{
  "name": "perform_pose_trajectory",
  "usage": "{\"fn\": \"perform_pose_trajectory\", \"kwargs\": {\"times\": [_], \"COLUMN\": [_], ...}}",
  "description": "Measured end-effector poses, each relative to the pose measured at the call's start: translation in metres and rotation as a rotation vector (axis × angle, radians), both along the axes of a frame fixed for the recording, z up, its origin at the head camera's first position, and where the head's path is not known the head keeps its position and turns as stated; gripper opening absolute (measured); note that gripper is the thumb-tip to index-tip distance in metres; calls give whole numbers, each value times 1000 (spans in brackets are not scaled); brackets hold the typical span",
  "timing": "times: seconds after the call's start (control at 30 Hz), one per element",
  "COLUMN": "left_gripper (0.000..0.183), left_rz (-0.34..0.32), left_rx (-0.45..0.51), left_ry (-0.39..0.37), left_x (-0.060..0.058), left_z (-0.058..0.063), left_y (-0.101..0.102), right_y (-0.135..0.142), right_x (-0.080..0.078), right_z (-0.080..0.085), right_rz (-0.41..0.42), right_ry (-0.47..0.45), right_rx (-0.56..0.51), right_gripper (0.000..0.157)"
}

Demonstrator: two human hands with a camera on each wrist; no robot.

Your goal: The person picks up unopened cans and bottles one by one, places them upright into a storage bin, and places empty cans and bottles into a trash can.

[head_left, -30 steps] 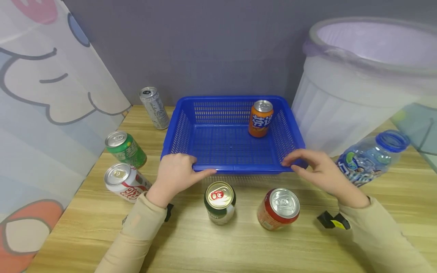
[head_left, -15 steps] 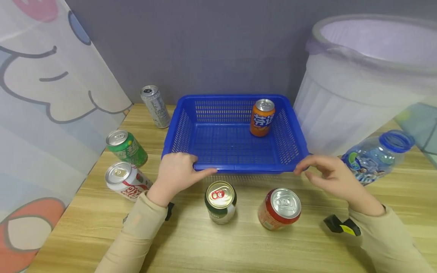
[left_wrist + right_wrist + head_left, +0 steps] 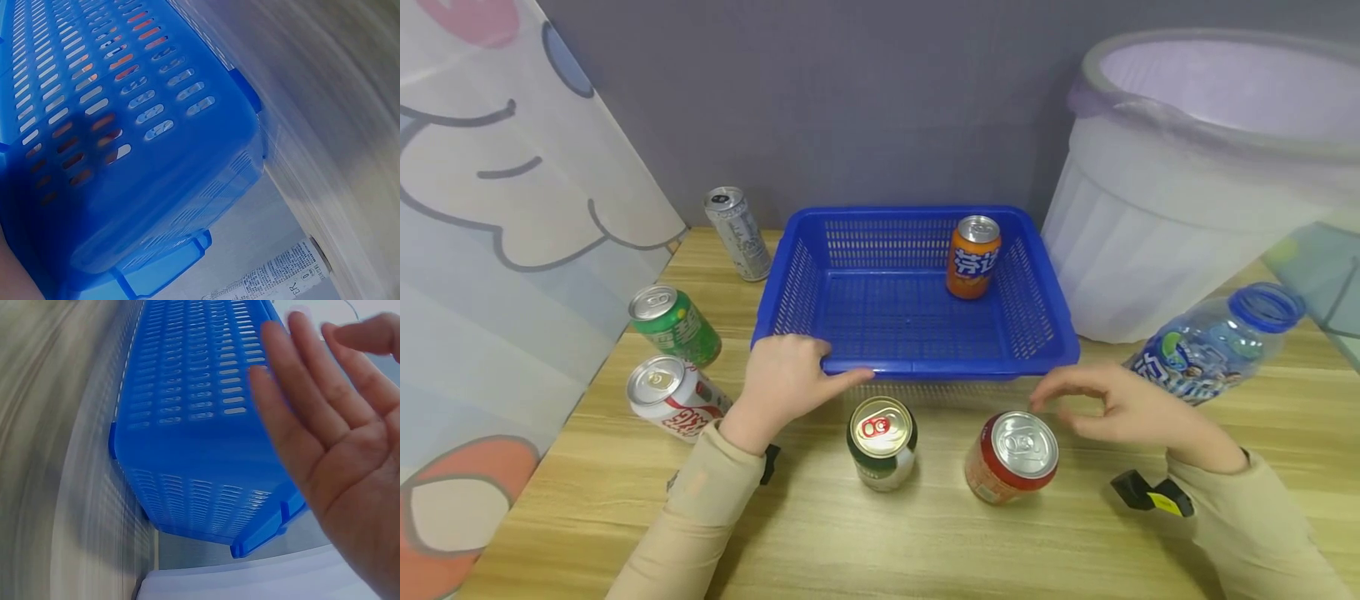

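A blue plastic basket (image 3: pixel 917 367) stands on the table, an orange soda can (image 3: pixel 972 258) upright in its back right part. My left hand (image 3: pixel 786 379) grips its near left rim, thumb along the edge and fingers over the inside. Through the slots in the left wrist view, those fingers show behind the basket wall (image 3: pixel 206 144). Off the near right corner, my right hand (image 3: pixel 1120 408) is loosely spread and holds nothing; its fingertips are right by a red can (image 3: pixel 1015 458). In the right wrist view its fingers (image 3: pixel 319 394) overlap the basket.
A dark green can (image 3: pixel 883 442) stands before the basket. On the left are a white can (image 3: pixel 677 400), a green can (image 3: pixel 677 325) and a silver can (image 3: pixel 741 237). A clear bottle (image 3: pixel 1217 346) and a white bin (image 3: pixel 1157 208) stand at right.
My right hand has left the basket's near right rim, first moving right, then down toward the red can. My left hand stays on the rim.
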State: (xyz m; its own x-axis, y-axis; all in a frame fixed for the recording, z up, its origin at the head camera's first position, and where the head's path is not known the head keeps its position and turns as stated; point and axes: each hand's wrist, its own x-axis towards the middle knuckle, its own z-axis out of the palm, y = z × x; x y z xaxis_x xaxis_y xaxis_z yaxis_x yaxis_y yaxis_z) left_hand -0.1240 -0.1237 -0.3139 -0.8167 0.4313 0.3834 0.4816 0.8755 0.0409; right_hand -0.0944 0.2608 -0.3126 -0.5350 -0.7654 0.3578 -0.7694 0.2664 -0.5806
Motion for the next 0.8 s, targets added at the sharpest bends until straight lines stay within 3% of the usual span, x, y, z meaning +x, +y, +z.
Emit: {"fn": "perform_pose_trajectory", "kwargs": {"times": [0.17, 0.4, 0.8], "left_gripper": [72, 73, 74], "left_rz": [-5, -2, 2], "left_rx": [9, 12, 8], "left_ry": [0, 7, 0], "left_x": [-1, -1, 0], "left_z": [0, -1, -1], "left_y": [0, 0, 1], "right_y": [-1, -3, -13], "right_x": [0, 1, 1], "right_z": [-2, -6, -16], "right_rz": [47, 29, 127], "right_ry": [13, 2, -183], "right_rx": [65, 158, 176], "right_gripper": [54, 57, 76]}}
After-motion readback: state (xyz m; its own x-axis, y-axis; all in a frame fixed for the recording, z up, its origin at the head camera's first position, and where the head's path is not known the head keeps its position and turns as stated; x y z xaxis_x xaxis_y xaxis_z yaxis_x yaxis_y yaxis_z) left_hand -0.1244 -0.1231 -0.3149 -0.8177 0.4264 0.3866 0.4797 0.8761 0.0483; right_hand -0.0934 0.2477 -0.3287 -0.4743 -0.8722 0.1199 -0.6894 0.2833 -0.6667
